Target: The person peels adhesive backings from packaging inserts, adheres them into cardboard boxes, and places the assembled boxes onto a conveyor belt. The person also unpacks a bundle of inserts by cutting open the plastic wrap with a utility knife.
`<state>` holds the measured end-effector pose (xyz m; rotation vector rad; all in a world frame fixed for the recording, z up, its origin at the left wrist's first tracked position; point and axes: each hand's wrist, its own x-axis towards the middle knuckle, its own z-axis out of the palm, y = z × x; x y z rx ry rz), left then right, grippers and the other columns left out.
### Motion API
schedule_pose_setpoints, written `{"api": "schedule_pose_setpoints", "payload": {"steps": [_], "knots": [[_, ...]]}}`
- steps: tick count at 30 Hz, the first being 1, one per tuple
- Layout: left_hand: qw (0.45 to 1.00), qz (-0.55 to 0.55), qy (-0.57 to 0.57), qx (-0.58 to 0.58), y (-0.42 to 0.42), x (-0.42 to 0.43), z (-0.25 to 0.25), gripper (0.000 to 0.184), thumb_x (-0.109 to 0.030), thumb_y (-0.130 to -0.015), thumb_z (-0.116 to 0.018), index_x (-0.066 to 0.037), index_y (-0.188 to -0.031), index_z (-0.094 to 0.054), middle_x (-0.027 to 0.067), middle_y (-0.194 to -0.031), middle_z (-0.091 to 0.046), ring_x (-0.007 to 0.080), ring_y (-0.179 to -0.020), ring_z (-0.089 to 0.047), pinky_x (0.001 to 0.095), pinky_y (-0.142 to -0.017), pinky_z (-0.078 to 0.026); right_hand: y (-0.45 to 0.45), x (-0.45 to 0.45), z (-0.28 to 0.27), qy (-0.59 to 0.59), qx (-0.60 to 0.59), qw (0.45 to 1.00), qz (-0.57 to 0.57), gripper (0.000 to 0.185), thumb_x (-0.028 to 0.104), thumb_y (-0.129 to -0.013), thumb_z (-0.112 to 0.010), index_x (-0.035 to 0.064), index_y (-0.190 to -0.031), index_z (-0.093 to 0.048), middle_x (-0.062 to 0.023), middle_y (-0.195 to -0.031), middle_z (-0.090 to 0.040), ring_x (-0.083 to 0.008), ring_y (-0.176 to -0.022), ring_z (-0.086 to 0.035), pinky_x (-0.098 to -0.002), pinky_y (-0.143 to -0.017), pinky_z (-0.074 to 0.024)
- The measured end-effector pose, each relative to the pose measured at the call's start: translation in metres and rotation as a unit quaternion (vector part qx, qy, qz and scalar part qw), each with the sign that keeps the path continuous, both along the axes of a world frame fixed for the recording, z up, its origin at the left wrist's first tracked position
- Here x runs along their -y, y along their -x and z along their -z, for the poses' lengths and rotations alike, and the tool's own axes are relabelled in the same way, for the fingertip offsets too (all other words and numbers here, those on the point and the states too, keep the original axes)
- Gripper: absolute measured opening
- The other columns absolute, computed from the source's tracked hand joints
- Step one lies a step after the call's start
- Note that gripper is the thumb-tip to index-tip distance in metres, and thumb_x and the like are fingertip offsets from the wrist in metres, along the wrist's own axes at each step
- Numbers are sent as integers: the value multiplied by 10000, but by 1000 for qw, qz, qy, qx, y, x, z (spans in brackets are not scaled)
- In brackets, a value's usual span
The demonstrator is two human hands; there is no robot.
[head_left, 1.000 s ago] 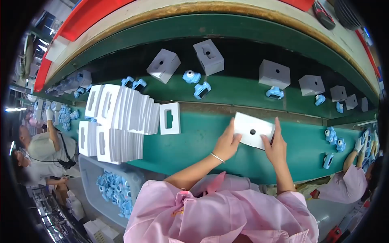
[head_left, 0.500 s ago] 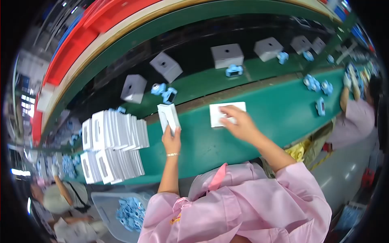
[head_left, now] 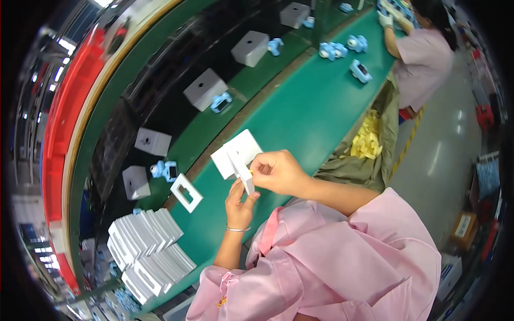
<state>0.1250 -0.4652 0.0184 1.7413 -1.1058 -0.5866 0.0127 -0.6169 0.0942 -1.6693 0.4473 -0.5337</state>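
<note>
Near the middle of the frame, the left hand [head_left: 240,207] is clamped on the lower end of a white insert [head_left: 243,175], thumb on the near side and fingers on the other, so that the piece stands tilted and nearly edge-on. The right hand [head_left: 279,172] comes in from the right with its fingers curled inward, the tips right at the insert's edge; a small speck of yellow shows there, and I cannot tell whether these fingers pinch the insert, the yellow bit or nothing. Just behind the insert and partly covered by it, a white box [head_left: 246,142] lies on the green bench [head_left: 305,101]. Left of the hands, a loose frame [head_left: 192,185] with a cut-out lies near the bench's back edge, and two rows of similar frames, an upper row [head_left: 144,234] and a lower row [head_left: 160,272], stand packed at lower left. Along the shelf, from left of centre to the top, are more boxes, one of them [head_left: 206,88] with a blue camera [head_left: 220,101] just beside it. Three more cameras lie on the bench at upper right, the nearest [head_left: 361,71] on its own. Right of centre, a sack [head_left: 342,172] holds yellow material [head_left: 367,140]. A co-worker [head_left: 425,61] in pale pink is at upper right.
</note>
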Motion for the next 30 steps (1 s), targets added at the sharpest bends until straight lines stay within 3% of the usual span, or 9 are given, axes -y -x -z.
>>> {"api": "schedule_pose_setpoints", "payload": {"steps": [4,9,11,14,19,21,22,26,30], "knots": [[924,10,122,-363,39,30,-8,482,-143,-786,-683,-54,-1224,-502,128,-1227,-529,245,-1119,-509,325,-906,-421,40,33,42,-230,42,964,128,26,3,-742,-601,28,-748,-602,-39,-653,-590,-92,-560,-519,-191,-518,-426],[858,17,245,-450,35,72,-31,586,-214,-832,-639,-120,-1332,-348,90,-1307,-470,231,-1275,-371,432,-973,-415,142,80,88,-282,64,880,376,53,-1,-748,-512,28,-767,-552,-75,-667,-590,-131,-554,-542,-207,-535,-433],[849,-42,225,-477,32,78,-38,635,-234,-813,-661,-126,-1346,-332,122,-1310,-457,251,-1231,-411,428,-991,-404,188,101,97,-226,95,837,490,48,19,-762,-519,37,-723,-540,-56,-637,-558,-123,-546,-517,-204,-524,-421],[863,-66,212,-453,24,82,-36,672,-290,-800,-677,-95,-1342,-329,122,-1323,-426,251,-1213,-423,403,-957,-429,260,136,134,-56,-38,805,590,58,38,-742,-536,18,-796,-544,-66,-630,-569,-168,-550,-533,-249,-529,-430],[913,-106,192,-345,-16,57,-12,658,-299,-781,-700,-52,-1302,-381,119,-1297,-417,264,-1169,-448,385,-939,-439,271,189,221,163,-374,785,466,176,59,-733,-562,-24,-888,-565,-93,-666,-579,-204,-586,-548,-269,-593,-460],[966,-151,121,-168,-20,57,-24,635,-317,-758,-724,-18,-1246,-448,114,-1237,-430,268,-1122,-461,369,-932,-437,265,196,273,271,-512,720,383,325,117,-722,-613,-31,-1011,-587,-119,-781,-618,-244,-662,-577,-304,-651,-481],[965,-167,126,-156,-28,53,-22,635,-317,-758,-724,-18,-1246,-448,114,-1237,-430,268,-1122,-461,369,-932,-437,238,195,245,275,-499,732,373,325,117,-722,-613,-31,-1011,-587,-119,-781,-618,-244,-662,-577,-304,-651,-481],[971,-163,-68,163,-41,33,-3,513,-207,-679,-771,-44,-1129,-585,143,-1295,-395,319,-1148,-455,377,-952,-407,141,129,114,136,-117,948,264,352,100,-749,-613,33,-1094,-590,-102,-988,-637,-224,-843,-610,-310,-766,-492],[963,-145,-72,217,-31,47,12,480,-164,-644,-777,-63,-1087,-624,162,-1334,-382,333,-1163,-456,374,-964,-395,42,62,86,100,20,992,75,498,60,-750,-662,39,-1224,-509,-108,-1187,-555,-203,-976,-571,-300,-811,-483]]}}
